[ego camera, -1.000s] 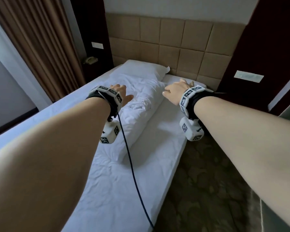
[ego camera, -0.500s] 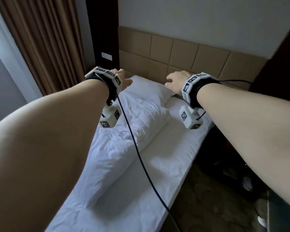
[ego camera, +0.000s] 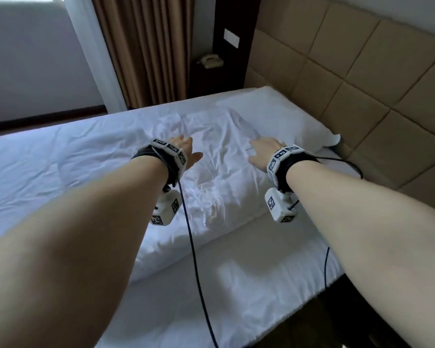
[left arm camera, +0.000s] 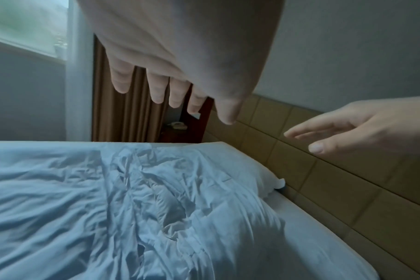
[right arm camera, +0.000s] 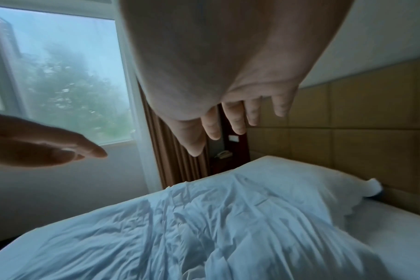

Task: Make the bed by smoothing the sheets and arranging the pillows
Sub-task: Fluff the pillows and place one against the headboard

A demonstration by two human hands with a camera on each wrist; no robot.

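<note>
A white crumpled duvet [ego camera: 211,177] lies bunched across the bed, its creased top edge lapping onto a white pillow [ego camera: 281,114] at the padded headboard. The flat white sheet [ego camera: 249,285] shows bare in front of the duvet. My left hand [ego camera: 186,151] hovers open above the creases, fingers straight [left arm camera: 156,89]. My right hand [ego camera: 261,151] hovers open over the duvet near the pillow, fingers spread [right arm camera: 237,121]. Neither hand touches the fabric in the wrist views. The duvet [left arm camera: 156,208] and pillow [right arm camera: 312,181] sit below both palms.
The tan padded headboard [ego camera: 362,71] runs along the right. Brown curtains [ego camera: 148,46] and a window [right arm camera: 67,85] stand beyond the bed. A telephone [ego camera: 210,61] sits on a dark bedside stand. Black cables [ego camera: 194,259] trail from my wrists across the sheet.
My view has swung left and down, closer over the bed. Both open hands have come down from headboard height to just above the duvet's creased top.
</note>
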